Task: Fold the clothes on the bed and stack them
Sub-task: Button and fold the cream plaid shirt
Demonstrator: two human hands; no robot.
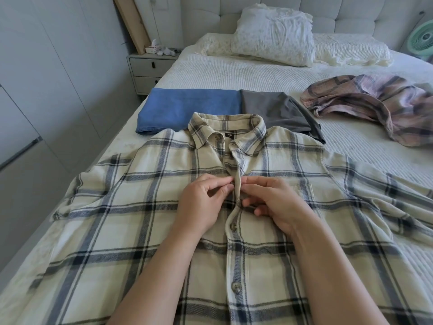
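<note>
Bed [257, 73] holds two folded pieces upper centre; my left hand [201, 202] and right hand [274, 202] pinch the cream plaid shirt [131, 207] placket, pink shirt [375, 104] unfolded.

I see the plaid shirt [164, 231] spread flat on the bed [351, 165] nearest me, collar pointing away, sleeves out to either side. My left hand [201, 207] and right hand [274, 207] meet on its button placket, left of it and right of it, fingertips pinching the fabric edges at chest height. Behind the collar lie two folded garments side by side, touching: the folded towel-like piece [187, 109] on the left, the folded tee [278, 111] on the right, its near corner under the shirt's shoulder. Right of those, well apart, sits a crumpled shirt [375, 104]. At the far end, a pillow [274, 38] leans against the headboard [351, 17]. A nightstand [147, 71] stands left of the bed.
</note>
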